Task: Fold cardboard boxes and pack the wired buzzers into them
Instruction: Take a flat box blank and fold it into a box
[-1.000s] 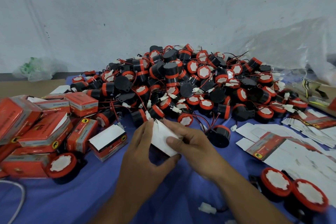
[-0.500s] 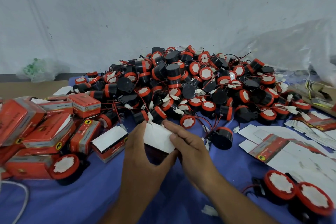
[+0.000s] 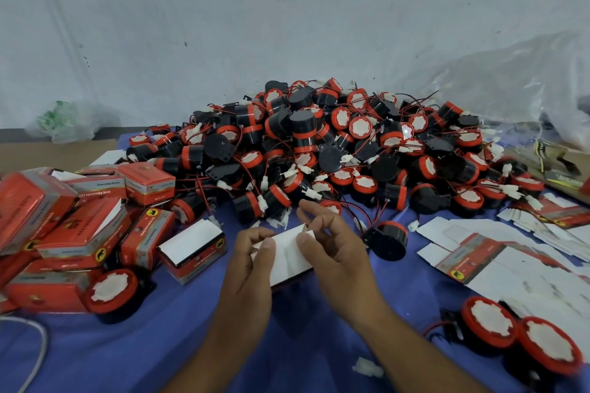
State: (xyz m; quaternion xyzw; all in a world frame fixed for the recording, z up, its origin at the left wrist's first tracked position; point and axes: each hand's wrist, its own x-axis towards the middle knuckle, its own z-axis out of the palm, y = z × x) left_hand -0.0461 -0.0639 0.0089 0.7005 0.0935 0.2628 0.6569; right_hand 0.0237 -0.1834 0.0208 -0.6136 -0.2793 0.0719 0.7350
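Counter point(image 3: 153, 348): draped in blue cloth, it carries everything described here.
Buzzer heap point(image 3: 319, 150): black-and-red wired buzzers piled at the back centre, probably tipped out there so each is an easy reach.
Finished boxes point(image 3: 79, 233): red cartons stacked left of the heap, apparently set aside as done. The one nearest the heap shows an open white flap.
Flat blanks point(image 3: 517, 262): unfolded cartons fanned out right of the heap, a ready supply.
Left hand point(image 3: 249, 268): in front of the heap, fingers wrapped round the box's left side, thumb on its white panel, steadying it.
Right hand point(image 3: 335, 249): also in front of the heap, thumb on the same panel, fingers arched over the far edge, seemingly working a flap.
Half-folded box point(image 3: 289, 254): gripped between both hands; folding looks unfinished.
Lone buzzer point(image 3: 388, 241): just clear of the heap's front right, likely next to be packed.
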